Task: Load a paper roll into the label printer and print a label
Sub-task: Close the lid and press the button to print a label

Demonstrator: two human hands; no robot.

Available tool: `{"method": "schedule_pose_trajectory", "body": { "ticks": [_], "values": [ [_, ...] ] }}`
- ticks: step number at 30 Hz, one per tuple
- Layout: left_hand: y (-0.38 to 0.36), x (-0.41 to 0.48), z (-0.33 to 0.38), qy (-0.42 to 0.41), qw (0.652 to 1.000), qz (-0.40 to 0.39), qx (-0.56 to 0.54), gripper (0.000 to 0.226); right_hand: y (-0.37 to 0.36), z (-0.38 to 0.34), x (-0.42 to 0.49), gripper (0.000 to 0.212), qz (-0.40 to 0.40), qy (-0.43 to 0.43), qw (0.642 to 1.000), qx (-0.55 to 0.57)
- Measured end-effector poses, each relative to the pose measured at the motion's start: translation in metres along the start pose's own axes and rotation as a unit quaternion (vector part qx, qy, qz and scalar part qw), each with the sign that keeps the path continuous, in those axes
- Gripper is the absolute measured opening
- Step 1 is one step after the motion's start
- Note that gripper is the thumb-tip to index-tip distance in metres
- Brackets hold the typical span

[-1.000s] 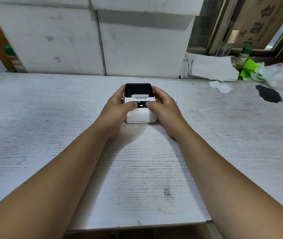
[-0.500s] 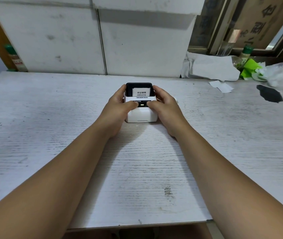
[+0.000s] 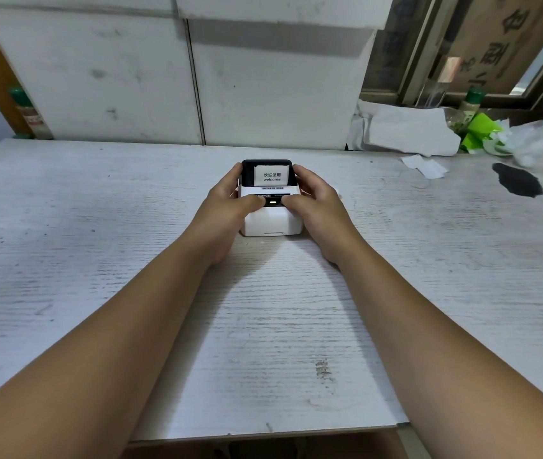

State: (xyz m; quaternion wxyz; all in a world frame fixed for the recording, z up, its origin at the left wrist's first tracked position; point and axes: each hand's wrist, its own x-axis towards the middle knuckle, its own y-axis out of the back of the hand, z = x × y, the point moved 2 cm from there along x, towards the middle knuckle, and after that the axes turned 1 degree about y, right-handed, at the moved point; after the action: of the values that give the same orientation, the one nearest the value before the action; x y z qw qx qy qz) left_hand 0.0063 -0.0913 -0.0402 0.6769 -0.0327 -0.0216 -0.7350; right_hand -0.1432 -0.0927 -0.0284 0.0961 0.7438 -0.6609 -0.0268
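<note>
both hands clasp the label printer (image 3: 271, 213) from its sides: left hand (image 3: 227, 210) and right hand (image 3: 316, 207) wrap it, thumbs pressed on the front strip either side of a lit button (image 3: 273, 202). the printer sits mid-table (image 3: 97, 260), lid shut. a printed label (image 3: 271, 176) reading "welcome" stands out of the top slot. risk: a crooked pull could tear the label unevenly; a thumb slipping onto the button could feed more paper.
</note>
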Motion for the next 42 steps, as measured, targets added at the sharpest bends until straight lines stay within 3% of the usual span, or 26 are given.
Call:
{"method": "schedule_pose_trajectory", "body": {
  "ticks": [20,25,31,42],
  "values": [
    [0.001,-0.002,0.003,0.008,0.999,0.027,0.019,0.044,0.000,0.004,0.003,0.053,0.016,-0.011,1.000,0.003],
    [-0.004,-0.005,0.002,-0.017,0.985,0.080,0.150,0.043,-0.003,0.007,0.003,0.059,0.025,0.009,0.999,-0.048],
    [-0.008,-0.011,0.006,-0.035,0.971,0.112,0.210,0.040,-0.005,0.010,0.002,0.062,0.050,0.026,0.996,-0.067],
    [-0.015,-0.025,0.014,-0.060,0.949,0.186,0.247,0.032,-0.003,0.008,-0.004,0.043,0.091,0.027,0.994,-0.063]
  ]
}}
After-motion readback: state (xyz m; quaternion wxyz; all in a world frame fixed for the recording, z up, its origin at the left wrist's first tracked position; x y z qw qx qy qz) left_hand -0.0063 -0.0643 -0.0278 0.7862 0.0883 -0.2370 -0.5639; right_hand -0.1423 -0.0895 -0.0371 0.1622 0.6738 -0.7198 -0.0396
